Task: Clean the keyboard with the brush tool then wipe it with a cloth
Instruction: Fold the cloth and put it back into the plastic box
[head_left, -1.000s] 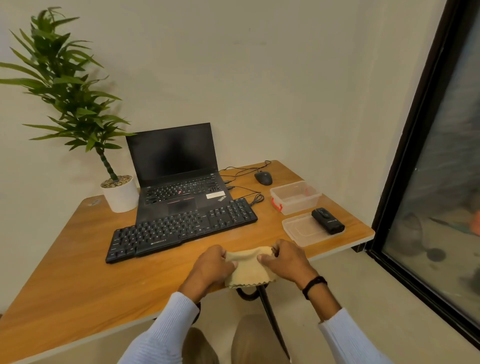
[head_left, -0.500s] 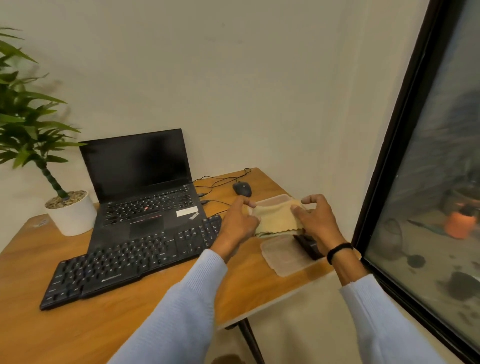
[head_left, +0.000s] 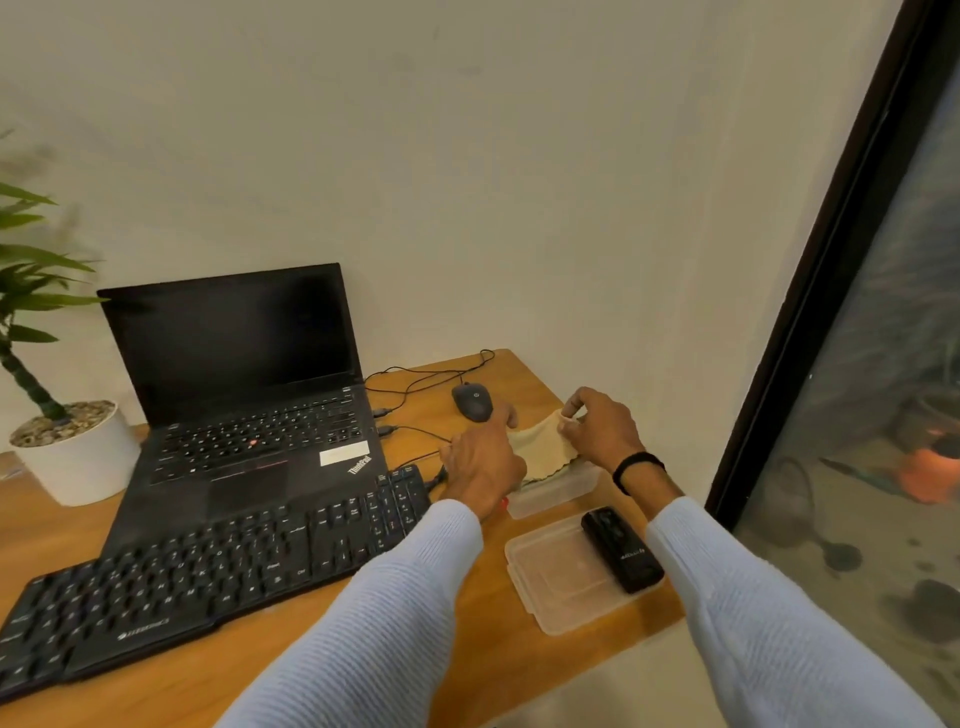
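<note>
I observe both hands right of centre in the frame, over the clear plastic container (head_left: 558, 491) at the desk's right end. The left hand (head_left: 483, 470) pinches the left edge of the tan cloth (head_left: 543, 449); the right hand (head_left: 602, 434) pinches its upper right corner with fingertips. The cloth hangs slack between them, its lower edge dipping into the container. I cannot tell whether it touches the bottom.

The external keyboard (head_left: 208, 577) lies in the lower left of the frame, angled across the wooden desk (head_left: 467, 623), its right end just beside the left wrist. Behind it stands the open laptop (head_left: 244, 405), screen dark. A black mouse (head_left: 472, 401) sits just above the left hand, cable running back toward the wall.

Lower right of centre, the container lid (head_left: 561, 587) lies flat, with a black oblong device (head_left: 621, 550) resting on its right side. A potted plant (head_left: 67, 447) occupies the left edge
</note>
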